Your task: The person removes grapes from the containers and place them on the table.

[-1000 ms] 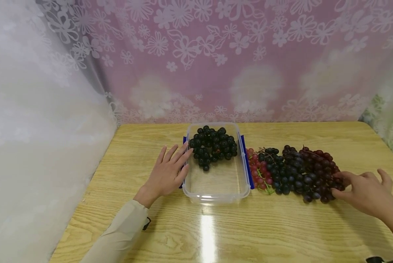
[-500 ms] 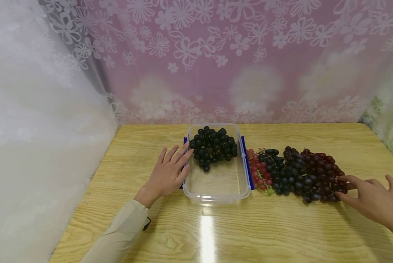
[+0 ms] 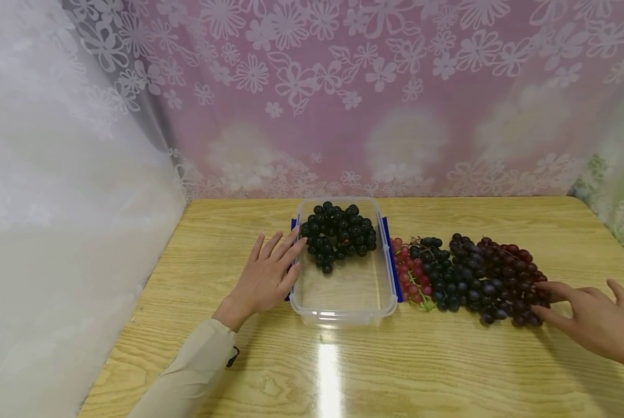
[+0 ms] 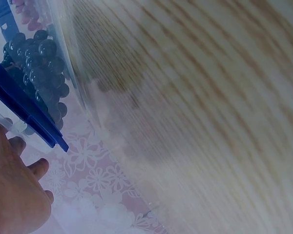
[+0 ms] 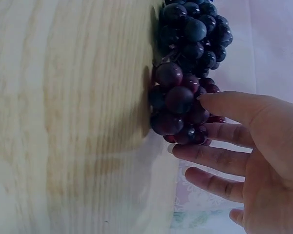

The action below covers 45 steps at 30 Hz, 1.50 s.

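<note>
My left hand [image 3: 267, 276] lies with extended fingers on the left rim of a clear plastic container [image 3: 338, 299] with blue side clips. A bunch of black grapes [image 3: 338, 229] rests inside, toward the far end. To the right of the container, several bunches lie against each other in a row: red grapes [image 3: 411, 270], black grapes [image 3: 439, 270], dark bluish grapes [image 3: 468, 267] and dark red grapes [image 3: 515, 270]. At the row's right end my right hand [image 3: 596, 316] pinches the dark red bunch. In the right wrist view its thumb [image 5: 229, 103] presses the near side, fingers behind.
All of this stands on a wood-grain table [image 3: 437, 366]. A pink flowered curtain [image 3: 332, 128] hangs along the back edge, and white cloth [image 3: 66, 232] hangs at the left. A blue clip [image 4: 27, 109] sticks out beside the left hand.
My right hand has shifted a little to the right, and the right end of the dark red grapes has spread that way too. The left hand and container have stayed put.
</note>
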Motion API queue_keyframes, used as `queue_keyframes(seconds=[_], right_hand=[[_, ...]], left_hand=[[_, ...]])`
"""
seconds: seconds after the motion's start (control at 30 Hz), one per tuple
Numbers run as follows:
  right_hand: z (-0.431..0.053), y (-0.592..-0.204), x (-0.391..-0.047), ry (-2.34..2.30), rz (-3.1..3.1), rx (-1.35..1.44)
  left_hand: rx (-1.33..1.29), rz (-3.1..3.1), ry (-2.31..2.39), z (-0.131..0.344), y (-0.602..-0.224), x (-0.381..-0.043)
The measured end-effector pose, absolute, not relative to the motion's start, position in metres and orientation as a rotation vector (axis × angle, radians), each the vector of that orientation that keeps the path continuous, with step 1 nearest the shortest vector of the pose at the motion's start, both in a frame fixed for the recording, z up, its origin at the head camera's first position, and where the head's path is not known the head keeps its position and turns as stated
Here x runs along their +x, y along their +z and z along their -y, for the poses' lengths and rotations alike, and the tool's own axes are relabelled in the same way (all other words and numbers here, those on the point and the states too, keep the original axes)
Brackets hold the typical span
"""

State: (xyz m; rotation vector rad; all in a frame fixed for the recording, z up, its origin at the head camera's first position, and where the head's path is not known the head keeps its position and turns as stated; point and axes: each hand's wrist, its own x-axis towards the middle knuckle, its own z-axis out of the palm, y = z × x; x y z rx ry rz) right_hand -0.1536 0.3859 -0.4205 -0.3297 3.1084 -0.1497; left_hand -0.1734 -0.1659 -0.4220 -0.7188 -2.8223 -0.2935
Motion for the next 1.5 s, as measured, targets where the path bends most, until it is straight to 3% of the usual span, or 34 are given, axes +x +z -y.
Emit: queue_keyframes(seconds=[0.9,1.5], right_hand=[[-0.374,-0.398,-0.167,-0.248,-3.287,-0.452],[-0.336,-0.393,-0.185,-0.166,-3.171,-0.629]], left_hand=[[-0.713,2.841,-0.264,0.166,-0.421,-0.173],[-0.714,2.825,-0.277,0.166,-0.423,-0.172]])
